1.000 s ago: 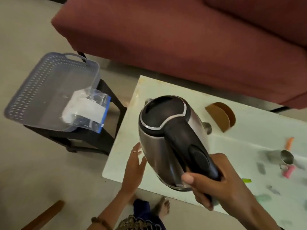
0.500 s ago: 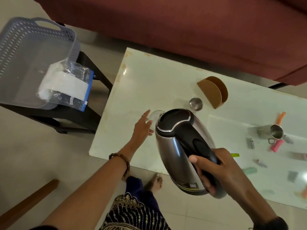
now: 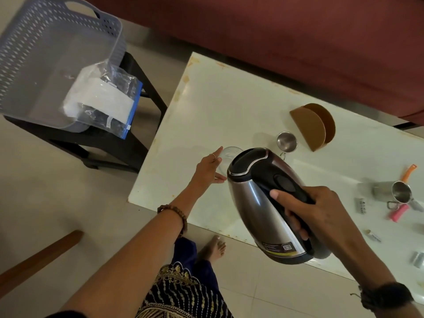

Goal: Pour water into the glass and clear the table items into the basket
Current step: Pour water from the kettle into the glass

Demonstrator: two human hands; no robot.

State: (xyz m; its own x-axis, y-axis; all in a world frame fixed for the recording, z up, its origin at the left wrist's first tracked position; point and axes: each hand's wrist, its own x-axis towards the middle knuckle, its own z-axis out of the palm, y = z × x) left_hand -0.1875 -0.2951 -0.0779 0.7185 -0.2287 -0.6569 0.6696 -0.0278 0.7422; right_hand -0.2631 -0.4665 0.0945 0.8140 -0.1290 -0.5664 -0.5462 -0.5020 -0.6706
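Right hand [image 3: 319, 212] grips kettle [image 3: 263, 203] handle, body tilted, spout end over glass [image 3: 229, 154] on table [image 3: 218, 106]. Left hand [image 3: 207, 169], fingers [image 3: 218, 152] straight, touches glass's near side.

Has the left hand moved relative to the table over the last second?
Yes. The left hand went from the table's near edge inward, to the glass.

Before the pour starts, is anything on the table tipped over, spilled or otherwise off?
One steel mug at the table's right lies on its side among small scattered items. The plastic bag hangs over the basket's rim. No spill shows. The right hand holds the kettle tilted toward the glass.
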